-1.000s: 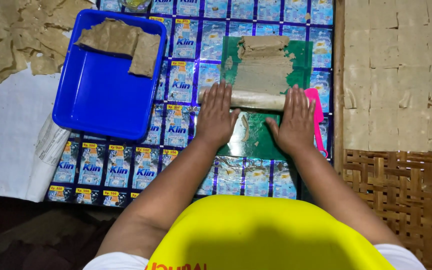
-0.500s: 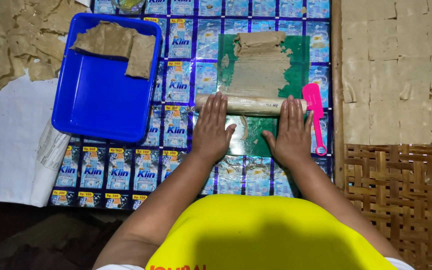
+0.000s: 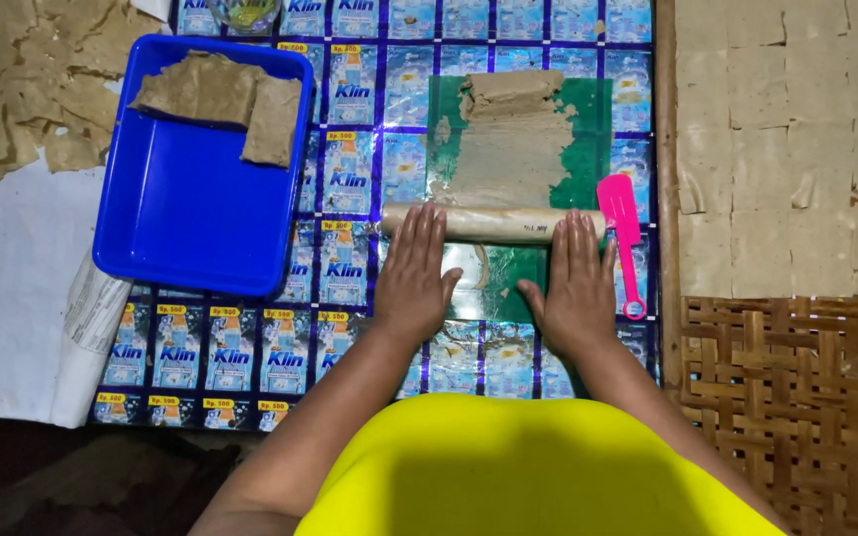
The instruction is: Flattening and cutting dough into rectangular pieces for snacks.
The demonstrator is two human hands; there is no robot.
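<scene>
My left hand [image 3: 415, 273] and my right hand [image 3: 575, 280] lie flat, fingers together, with the fingertips on a pale rolling pin [image 3: 494, 223]. The pin lies crosswise over a green sheet [image 3: 588, 164]. A thin slab of brownish dough [image 3: 503, 144] is spread on the sheet just beyond the pin. A small strip of dough [image 3: 480, 266] lies between my hands on the near part of the sheet. Neither hand grips the pin.
A pink scraper [image 3: 623, 233] lies right of the pin. A blue tray [image 3: 191, 213] with dough pieces [image 3: 225, 99] sits at the left. A mat of blue printed sachets [image 3: 345, 298] covers the floor. Flattened squares [image 3: 786, 139] and woven matting [image 3: 796, 407] are at the right.
The rolling pin and both hands have moved toward me, off the dough slab's near edge. More flattened dough shows beyond the pin.
</scene>
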